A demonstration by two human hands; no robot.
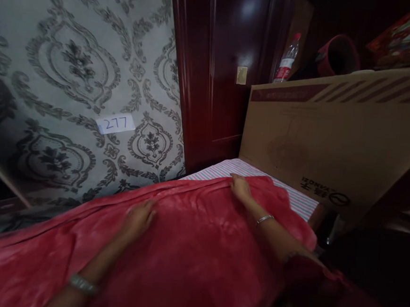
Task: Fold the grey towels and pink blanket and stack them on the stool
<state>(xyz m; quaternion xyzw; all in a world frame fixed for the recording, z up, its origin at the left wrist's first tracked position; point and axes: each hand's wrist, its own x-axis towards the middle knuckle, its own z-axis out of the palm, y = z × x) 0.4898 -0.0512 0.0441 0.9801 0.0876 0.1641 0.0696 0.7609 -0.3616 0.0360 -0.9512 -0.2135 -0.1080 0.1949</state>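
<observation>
A plush red blanket [186,246] is spread over the bed, with a long folded edge running along its far side. My right hand [240,188], a thin bangle on its wrist, is closed on the blanket near its far right corner. Further left and nearer to me, my left hand [140,220] is over the blanket, below the folded edge. That hand is blurred and its fingertips are hidden, so its grip is unclear. A striped sheet [298,201] shows beyond the blanket on the right.
A large cardboard box [319,139] stands at the bed's right side. Behind its top edge are a plastic bottle [286,60] with a red cap and a colourful package [409,37]. A dark red wooden door [231,42] and a patterned wall [80,63] with a paper label [115,124] rise behind.
</observation>
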